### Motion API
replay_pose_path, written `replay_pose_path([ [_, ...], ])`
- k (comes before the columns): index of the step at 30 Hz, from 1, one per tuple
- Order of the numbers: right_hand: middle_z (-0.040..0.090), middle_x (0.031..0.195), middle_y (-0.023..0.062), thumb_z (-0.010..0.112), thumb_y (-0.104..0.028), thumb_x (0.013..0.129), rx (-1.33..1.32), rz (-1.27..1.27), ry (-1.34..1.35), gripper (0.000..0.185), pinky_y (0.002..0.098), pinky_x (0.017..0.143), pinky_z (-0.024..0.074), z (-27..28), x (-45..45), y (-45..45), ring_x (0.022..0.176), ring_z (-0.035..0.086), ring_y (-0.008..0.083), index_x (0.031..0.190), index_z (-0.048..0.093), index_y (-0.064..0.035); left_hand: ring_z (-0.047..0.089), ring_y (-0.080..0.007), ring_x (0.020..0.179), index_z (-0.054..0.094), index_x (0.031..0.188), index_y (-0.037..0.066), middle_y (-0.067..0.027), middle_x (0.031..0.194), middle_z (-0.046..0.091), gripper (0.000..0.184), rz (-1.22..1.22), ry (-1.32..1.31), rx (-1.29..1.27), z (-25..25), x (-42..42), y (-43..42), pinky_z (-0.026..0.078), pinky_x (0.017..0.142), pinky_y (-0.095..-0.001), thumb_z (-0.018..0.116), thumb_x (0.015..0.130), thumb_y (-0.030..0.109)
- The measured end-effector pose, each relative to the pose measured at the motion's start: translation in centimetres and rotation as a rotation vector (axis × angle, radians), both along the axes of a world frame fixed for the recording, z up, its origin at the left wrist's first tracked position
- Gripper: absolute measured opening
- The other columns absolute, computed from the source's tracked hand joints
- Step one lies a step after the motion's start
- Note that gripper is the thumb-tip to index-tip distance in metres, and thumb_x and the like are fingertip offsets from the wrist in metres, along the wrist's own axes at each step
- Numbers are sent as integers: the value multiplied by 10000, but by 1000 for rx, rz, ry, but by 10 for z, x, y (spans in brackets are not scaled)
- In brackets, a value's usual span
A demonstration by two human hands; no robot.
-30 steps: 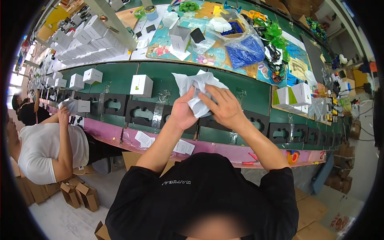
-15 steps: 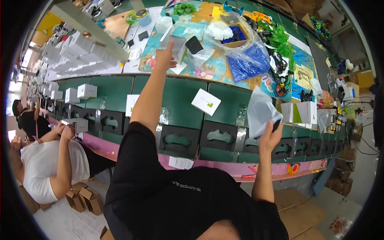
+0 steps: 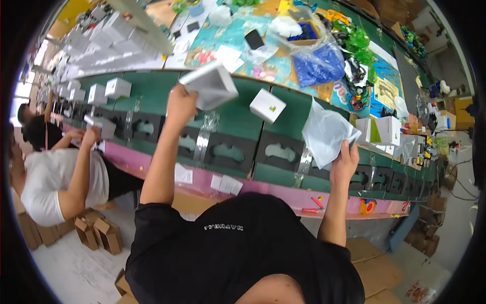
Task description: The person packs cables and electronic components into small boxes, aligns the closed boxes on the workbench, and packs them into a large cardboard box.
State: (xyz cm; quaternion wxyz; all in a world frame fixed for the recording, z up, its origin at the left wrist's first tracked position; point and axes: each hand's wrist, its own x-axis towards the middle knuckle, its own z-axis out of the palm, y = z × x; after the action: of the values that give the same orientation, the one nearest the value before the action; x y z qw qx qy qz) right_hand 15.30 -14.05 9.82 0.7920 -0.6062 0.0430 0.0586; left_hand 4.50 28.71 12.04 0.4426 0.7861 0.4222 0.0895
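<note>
- Nearest you, the pink bench edge [image 3: 283, 195] carries folded white slips [image 3: 226, 184] at eleven o'clock; a red-handled tool [image 3: 313, 210] lies between two and three, an orange tape roll [image 3: 368, 206] at three.
- Just past it runs a row of black foam trays [image 3: 228, 164] with shaped cut-outs, set along the green bench [image 3: 238, 120].
- At two o'clock your right hand [image 3: 346, 164] pinches the lower corner of a thin white wrapper [image 3: 326, 133], thumb against fingers; the sheet spreads out above the trays; whether anything sits inside, you cannot tell.
- At eleven your left hand [image 3: 182, 104] is curled around the near side of an open white box [image 3: 210, 87]; the box is tilted, its hollow inside visible.
- At twelve, between your hands, a closed white carton [image 3: 267, 106] rests on the green top.
- Farther, a black device [image 3: 254, 39] lies at twelve on clear plastic; a blue packet [image 3: 320, 66] at one; stacked white cartons [image 3: 106, 45] between ten and eleven.
</note>
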Motion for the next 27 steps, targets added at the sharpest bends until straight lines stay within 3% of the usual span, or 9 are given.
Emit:
replay_pose_path([
  [2, 624, 1095, 68, 549, -154, 968, 81, 138, 108, 320, 303, 818, 511, 17, -16, 15, 959, 614, 160, 1248, 524, 0, 666, -378, 803, 631, 905, -36, -233, 807, 661, 288, -95, 161, -9, -4, -33, -51, 511, 718, -440, 606, 759, 210],
  [4, 630, 1124, 77, 559, -154, 961, 184, 331, 277, 334, 310, 828, 530, 23, -40, 30, 966, 635, 175, 1256, 521, -2, 636, -404, 925, 611, 1062, -2, -268, 930, 651, 372, -260, 202, 23, -20, -50, -90, 496, 810, -480, 580, 768, 222],
  [9, 659, 1084, 60, 565, -173, 956, 209, 685, 480, 340, 288, 822, 529, -7, -92, 67, 941, 650, 157, 1251, 543, -6, 644, -394, 955, 601, 1134, 34, -227, 949, 679, 434, -353, 287, 14, -41, -68, -150, 494, 831, -490, 580, 779, 282],
  [13, 662, 1059, 58, 553, -168, 962, 177, 672, 514, 305, 286, 805, 528, -39, -94, 65, 907, 649, 146, 1220, 557, -6, 646, -383, 966, 606, 1156, 45, -213, 971, 683, 442, -372, 270, -22, -68, -80, -153, 491, 847, -477, 562, 782, 275],
  [19, 646, 858, 23, 556, -158, 956, -545, 500, 117, 180, 278, 618, 492, -41, -87, 52, 733, 623, 112, 999, 600, 11, 626, -390, 1009, 562, 1263, 50, -240, 1026, 665, 506, -420, 128, -154, -69, -88, -162, 481, 886, -472, 535, 786, 217],
  [20, 630, 707, 95, 565, -147, 935, -872, 466, -136, 185, 345, 564, 462, -38, -89, 53, 621, 618, 210, 868, 578, 25, 625, -405, 998, 530, 1294, 42, -247, 1013, 665, 529, -419, 114, -170, -75, -88, -167, 478, 891, -477, 530, 791, 210],
  [21, 630, 707, 95, 565, -147, 935, -876, 465, -141, 185, 345, 564, 462, -27, -95, 61, 621, 618, 210, 868, 578, 25, 625, -405, 998, 530, 1294, 42, -247, 1013, 665, 529, -418, 108, -171, -75, -89, -172, 478, 891, -477, 530, 791, 210],
  [24, 601, 735, 277, 573, -177, 917, -1113, 418, -400, 251, 527, 625, 440, 2, -118, 91, 704, 582, 482, 795, 510, 33, 620, -427, 989, 446, 1345, -7, -278, 989, 656, 602, -442, 47, -143, -75, -94, -176, 474, 895, -489, 538, 787, 202],
  [27, 601, 681, 259, 564, -190, 925, -1215, 383, -555, 261, 522, 618, 464, -19, -131, 104, 681, 595, 470, 775, 517, 19, 616, -428, 994, 434, 1332, -52, -288, 980, 652, 612, -458, 48, -184, -77, -95, -180, 473, 894, -487, 542, 785, 199],
])
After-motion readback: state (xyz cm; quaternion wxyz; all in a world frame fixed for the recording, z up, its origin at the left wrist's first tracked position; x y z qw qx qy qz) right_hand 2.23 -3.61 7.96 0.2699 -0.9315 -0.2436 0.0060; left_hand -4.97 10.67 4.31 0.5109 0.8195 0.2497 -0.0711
